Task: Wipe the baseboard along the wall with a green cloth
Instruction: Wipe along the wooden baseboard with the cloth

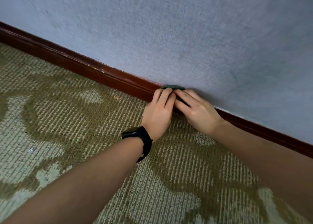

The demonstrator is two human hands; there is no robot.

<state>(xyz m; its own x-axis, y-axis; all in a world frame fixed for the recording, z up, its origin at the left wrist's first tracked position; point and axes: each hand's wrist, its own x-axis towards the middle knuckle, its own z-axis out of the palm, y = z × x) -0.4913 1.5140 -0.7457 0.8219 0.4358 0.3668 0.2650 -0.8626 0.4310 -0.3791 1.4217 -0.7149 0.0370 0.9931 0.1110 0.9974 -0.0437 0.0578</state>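
- Head view: both my hands sit together at the baseboard (118, 80), right of centre, fingertips meeting.
- Left hand (158, 112) curled, fingers pressed onto the cloth (172, 87) against the board's top edge; clamped on the cloth.
- Right hand (197, 113) likewise curled, fingers (182, 96) bent down on the cloth from the right side, touching my left fingertips.
- Cloth is dark green, bunched small, mostly hidden under my fingers; only a strip shows above them, lying on the board's top lip where it meets the wall (186, 29).
- Baseboard is dark red-brown wood, running diagonally from far left down to near right; some pale scuffs along its upper edge left of centre.
- Wall is pale blue-grey, rough textured, fills the upper half.
- Carpet (76, 122) is ribbed, olive and cream in big blotchy shapes, butts up to the board's foot.
- Black watch (138, 135) strapped on my left wrist, band end sticking out loose below.
- Both forearms bare, coming in from the near edge, left from bottom-left, right from the right side.
- How much of the cloth hangs down the board's face: cannot tell, hands cover it.
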